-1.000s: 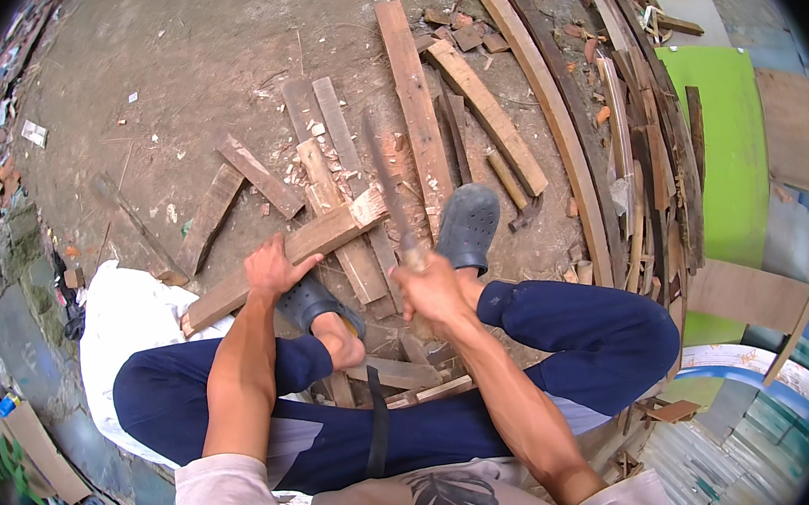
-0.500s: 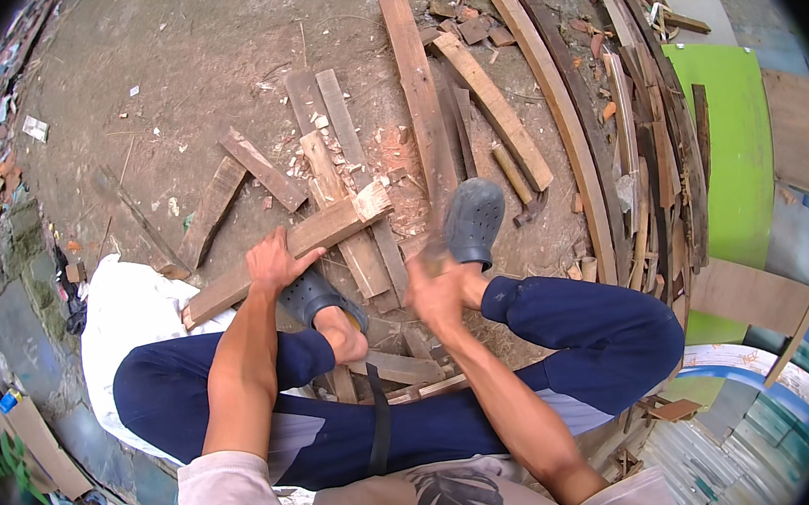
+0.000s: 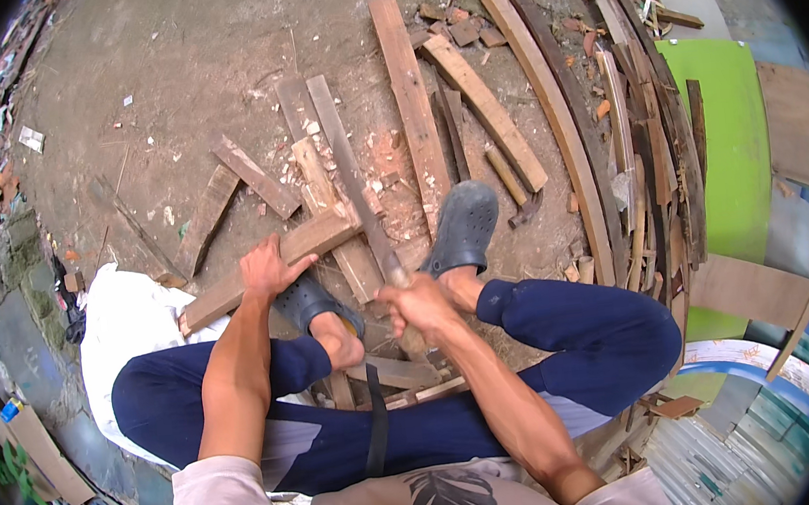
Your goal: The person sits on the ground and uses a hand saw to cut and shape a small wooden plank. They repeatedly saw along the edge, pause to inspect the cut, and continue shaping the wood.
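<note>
My left hand (image 3: 272, 268) is closed over a squared wooden beam (image 3: 315, 237) and presses it down. The beam slants from the white sack (image 3: 122, 304) across other wood, beside my left foot in a grey clog (image 3: 305, 301). Wrapped round a wooden handle, my right hand (image 3: 419, 307) holds what looks like a machete (image 3: 379, 238). Its long dark blade points away from me and lies across or just over the beam's right end. Where the blade's tip ends is hard to tell against a grey wood strip (image 3: 328, 114) behind it.
A hammer (image 3: 506, 173) lies right of my right clog (image 3: 465, 222). Planks (image 3: 409, 96), short offcuts (image 3: 256, 174) and pale chips cover the dirt ground ahead. Long boards (image 3: 544, 83) and a green panel (image 3: 726, 153) line the right side. A block wall (image 3: 19, 299) stands left.
My right hand has moved slightly left and down, and the blurred machete is now clear, with its blade at the beam's end. My left hand stays on the beam.
</note>
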A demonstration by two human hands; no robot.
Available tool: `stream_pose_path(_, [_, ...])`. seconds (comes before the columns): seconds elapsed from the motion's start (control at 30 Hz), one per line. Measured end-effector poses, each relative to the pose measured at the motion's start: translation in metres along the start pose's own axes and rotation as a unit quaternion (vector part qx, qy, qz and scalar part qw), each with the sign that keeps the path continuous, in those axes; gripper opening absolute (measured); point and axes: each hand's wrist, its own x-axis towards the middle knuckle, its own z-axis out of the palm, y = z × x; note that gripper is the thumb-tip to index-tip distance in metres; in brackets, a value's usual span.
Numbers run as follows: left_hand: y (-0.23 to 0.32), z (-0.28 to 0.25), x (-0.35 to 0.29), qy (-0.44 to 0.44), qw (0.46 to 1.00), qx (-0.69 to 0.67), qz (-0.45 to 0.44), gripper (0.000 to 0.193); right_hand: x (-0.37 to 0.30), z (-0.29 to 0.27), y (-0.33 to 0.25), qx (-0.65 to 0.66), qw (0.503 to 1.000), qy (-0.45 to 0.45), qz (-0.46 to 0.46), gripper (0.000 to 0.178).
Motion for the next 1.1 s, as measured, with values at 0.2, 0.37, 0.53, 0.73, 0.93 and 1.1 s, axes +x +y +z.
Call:
stream_pose_path(0.2, [0.012, -0.014, 0.002, -0.041, 0.999, -0.005, -0.012, 0.101, 0.02, 0.006, 0.023, -0.083, 0.969, 0.169, -0.158, 0.022])
stream_pose_path(0.37, [0.002, -0.004, 0.001, -0.005, 1.0, 0.004, -0.001, 0.102, 0.012, 0.003, 0.011, -0.073, 0.991, 0.066, -0.089, 0.023])
stream_pose_path(0.53, [0.002, 0.0, -0.003, -0.014, 1.0, -0.009, 0.001, 0.103, 0.031, 0.006, 0.041, -0.023, 0.956, 0.201, -0.211, 0.024])
stream_pose_path(0.73, [-0.002, 0.004, -0.004, 0.007, 1.0, -0.01, -0.006, 0.103, 0.005, -0.002, 0.0, -0.018, 0.992, 0.076, -0.103, 0.016])
stream_pose_path(0.93, [0.009, -0.006, 0.002, -0.022, 1.0, -0.002, -0.007, 0.106, 0.032, 0.002, 0.043, -0.015, 0.999, 0.021, 0.04, 0.017])
stream_pose_path(1.1, [0.001, -0.008, 0.002, -0.043, 0.999, 0.003, -0.021, 0.107, -0.001, 0.0, -0.01, 0.076, 0.988, 0.059, -0.123, 0.018])
